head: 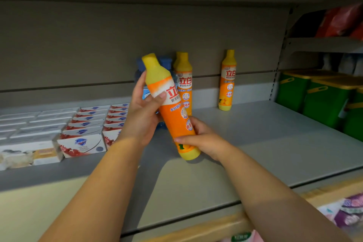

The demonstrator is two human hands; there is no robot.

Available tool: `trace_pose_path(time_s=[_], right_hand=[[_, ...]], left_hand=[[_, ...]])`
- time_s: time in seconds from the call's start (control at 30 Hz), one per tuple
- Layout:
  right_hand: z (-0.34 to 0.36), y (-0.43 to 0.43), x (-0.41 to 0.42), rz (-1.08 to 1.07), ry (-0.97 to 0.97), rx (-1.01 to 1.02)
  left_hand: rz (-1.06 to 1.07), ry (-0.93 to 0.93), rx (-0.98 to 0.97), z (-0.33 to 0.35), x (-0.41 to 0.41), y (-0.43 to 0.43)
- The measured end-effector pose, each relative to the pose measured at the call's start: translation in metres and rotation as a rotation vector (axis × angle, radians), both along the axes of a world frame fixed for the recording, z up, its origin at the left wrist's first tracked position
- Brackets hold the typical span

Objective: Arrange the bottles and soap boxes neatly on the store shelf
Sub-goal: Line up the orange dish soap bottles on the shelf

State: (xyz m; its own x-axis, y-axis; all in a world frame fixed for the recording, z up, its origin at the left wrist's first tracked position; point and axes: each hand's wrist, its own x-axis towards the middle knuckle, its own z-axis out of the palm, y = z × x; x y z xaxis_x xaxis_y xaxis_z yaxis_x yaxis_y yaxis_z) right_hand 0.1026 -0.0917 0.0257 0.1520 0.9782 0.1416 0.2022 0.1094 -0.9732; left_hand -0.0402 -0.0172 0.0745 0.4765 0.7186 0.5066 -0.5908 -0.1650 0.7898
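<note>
Two hands grip one smooth orange-and-yellow plastic detergent bottle (pixel 172 108), which I hold tilted, its rounded yellow cap up and to the left, above the matte grey metal shelf (pixel 275 133). My left hand (pixel 143 116) wraps the label zone, thumb across the white band. My right hand (pixel 204 137) curls round the lower body, just above the yellow base. A matching upright bottle (pixel 184 84) stands by the back panel, and another upright bottle (pixel 227 82) stands well apart to its right. Glossy white cardboard soap boxes (pixel 82 143) lie in tight rows at left.
</note>
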Motion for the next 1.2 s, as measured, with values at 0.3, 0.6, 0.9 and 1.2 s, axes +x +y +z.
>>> trace_pose_path(time_s=[0.3, 0.6, 0.9, 1.2], right_hand=[[-0.012, 0.005, 0.004, -0.128, -0.021, 0.086], [-0.022, 0.022, 0.043, -0.690, 0.070, 0.128], [-0.024, 0.035, 0.119, -0.810, 0.012, 0.193], [-0.029, 0.065, 0.185, -0.942, -0.085, 0.155]], left_hand=[[0.032, 0.192, 0.228, -0.016, 0.022, -0.004], [0.230, 1.037, 0.835, -0.085, 0.028, 0.030], [0.284, 1.328, 0.882, -0.085, 0.034, 0.034], [0.283, 1.320, 0.894, -0.088, 0.036, 0.038]])
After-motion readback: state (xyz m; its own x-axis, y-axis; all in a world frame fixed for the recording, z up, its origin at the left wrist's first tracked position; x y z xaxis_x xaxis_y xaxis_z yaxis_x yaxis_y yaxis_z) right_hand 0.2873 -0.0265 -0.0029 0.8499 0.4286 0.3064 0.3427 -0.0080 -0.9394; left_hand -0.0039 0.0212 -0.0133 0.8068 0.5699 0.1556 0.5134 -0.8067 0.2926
